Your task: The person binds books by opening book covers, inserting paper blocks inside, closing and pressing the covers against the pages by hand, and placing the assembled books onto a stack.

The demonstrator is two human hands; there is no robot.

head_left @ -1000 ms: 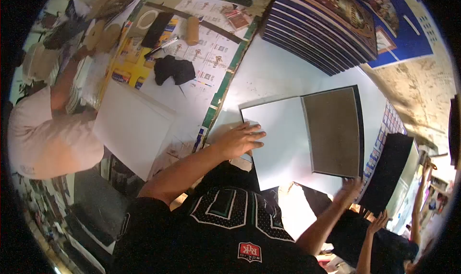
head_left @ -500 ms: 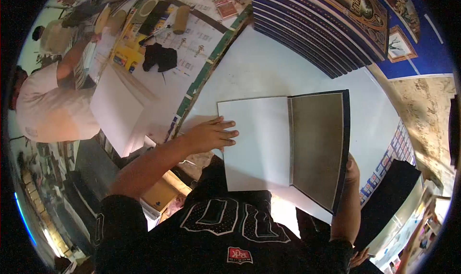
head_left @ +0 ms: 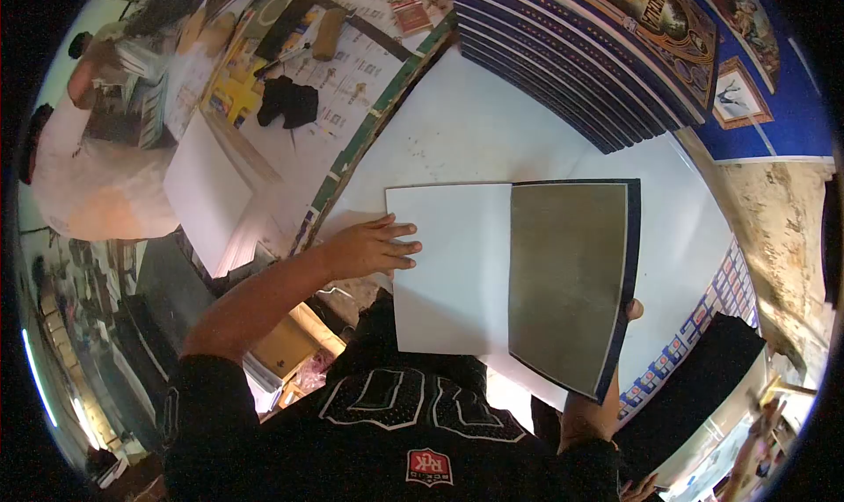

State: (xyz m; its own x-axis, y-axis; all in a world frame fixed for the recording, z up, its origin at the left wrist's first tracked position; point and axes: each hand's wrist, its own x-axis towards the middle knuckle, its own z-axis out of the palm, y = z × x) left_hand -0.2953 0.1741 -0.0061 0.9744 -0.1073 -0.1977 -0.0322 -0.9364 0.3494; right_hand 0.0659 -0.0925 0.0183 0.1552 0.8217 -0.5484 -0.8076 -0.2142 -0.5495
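An open book lies before me on the pale table, with a blank white page (head_left: 453, 273) on the left and a grey-brown inner cover (head_left: 567, 278) edged in dark blue on the right. My left hand (head_left: 374, 249) rests on the white page's left edge, fingers spread. At the cover's right edge is my right hand (head_left: 635, 309); its thumb shows at the dark border while the other fingers are hidden under the cover, which is raised at its lower corner.
Dark blue books (head_left: 580, 58) stand stacked at the top right. A black cloth (head_left: 287, 102) and a brown roll (head_left: 329, 34) lie on the left table. Another person in a pale shirt (head_left: 101, 190) is at the far left. A black stack (head_left: 694, 396) sits lower right.
My right hand has moved from the cover's lower edge to its right side and gripped it. The book appears further left in view. The person at the left has moved an arm upward.
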